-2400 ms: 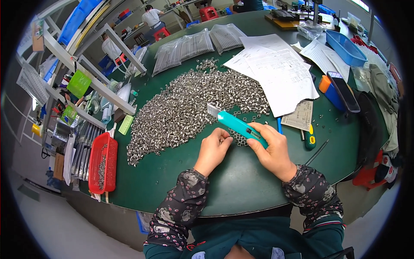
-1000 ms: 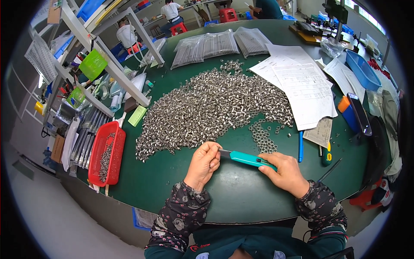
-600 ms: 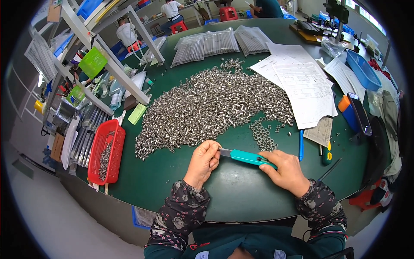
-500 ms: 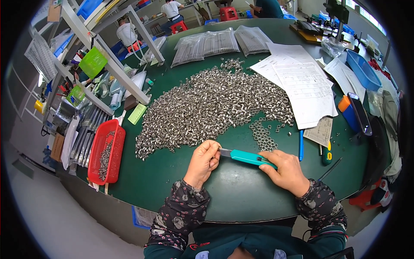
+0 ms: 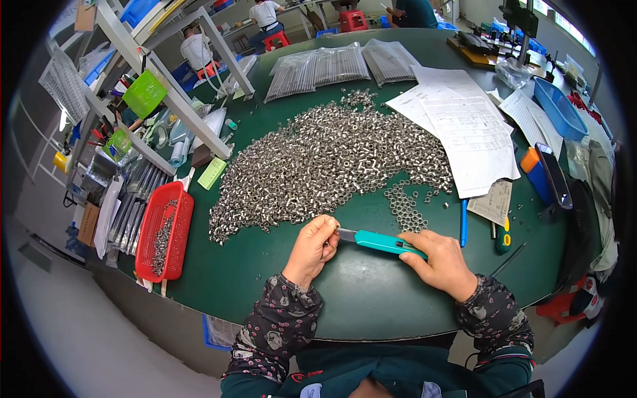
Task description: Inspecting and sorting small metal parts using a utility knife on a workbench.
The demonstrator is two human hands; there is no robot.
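Note:
My right hand (image 5: 438, 261) is closed round the handle of a teal utility knife (image 5: 385, 243). The knife's blade points left and its tip meets the fingertips of my left hand (image 5: 313, 249). Thumb and forefinger of that hand are pinched on a small metal ring (image 5: 337, 226), mostly hidden by the fingers. Behind both hands spreads a broad heap of small shiny metal rings (image 5: 318, 162). A flat patch of similar rings (image 5: 406, 209) lies just beyond my right hand, one layer deep.
A red basket (image 5: 187, 232) with some metal parts stands at the left edge. Bagged rods (image 5: 342, 66) lie at the back. Papers (image 5: 464, 139), a blue pen (image 5: 463, 222), a screwdriver (image 5: 504, 239) and a phone (image 5: 554, 176) are on the right. Several people sit farther off.

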